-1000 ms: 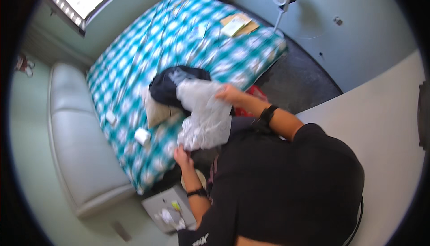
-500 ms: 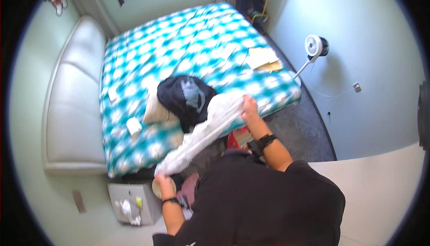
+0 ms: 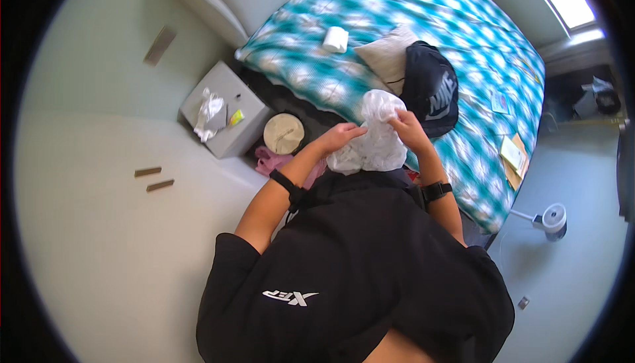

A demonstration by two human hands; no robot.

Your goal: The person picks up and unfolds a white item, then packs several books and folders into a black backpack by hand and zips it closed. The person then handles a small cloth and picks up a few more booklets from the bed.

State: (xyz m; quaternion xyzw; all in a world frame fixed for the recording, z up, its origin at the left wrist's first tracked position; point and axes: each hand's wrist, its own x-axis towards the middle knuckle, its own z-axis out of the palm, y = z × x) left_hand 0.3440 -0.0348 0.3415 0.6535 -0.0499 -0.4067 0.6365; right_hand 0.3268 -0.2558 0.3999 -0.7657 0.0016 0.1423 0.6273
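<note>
1. From where I stand, the bed (image 3: 489, 52), in a teal-and-white checked sheet, is the biggest thing, its near edge just past the person's hands.
2. The grey bedside cabinet (image 3: 228, 92) stands off to the left, with crumpled white stuff on top.
3. On the bed, the black bundle (image 3: 418, 75) with pale print lies just beyond the right hand, in the way on that side; it leans over a beige cushion (image 3: 383, 55).
4. The white plastic bag (image 3: 380, 151) is held before the person's waist, by the bed edge. It's bunched up, its long axis running roughly away from the body; a narrower crumpled end points toward the cushion, the wider part hangs back toward the shirt.
5. Left of it, low down, sit a round pale lid-like top (image 3: 284, 131) and something pink (image 3: 270, 159).
6. The left hand (image 3: 340, 137) pinches the bag's left edge; the right hand (image 3: 410, 131) has finger and thumb gripping its upper right.
7. A white roll (image 3: 335, 40) lies on the sheet, well apart from the bag.
</note>
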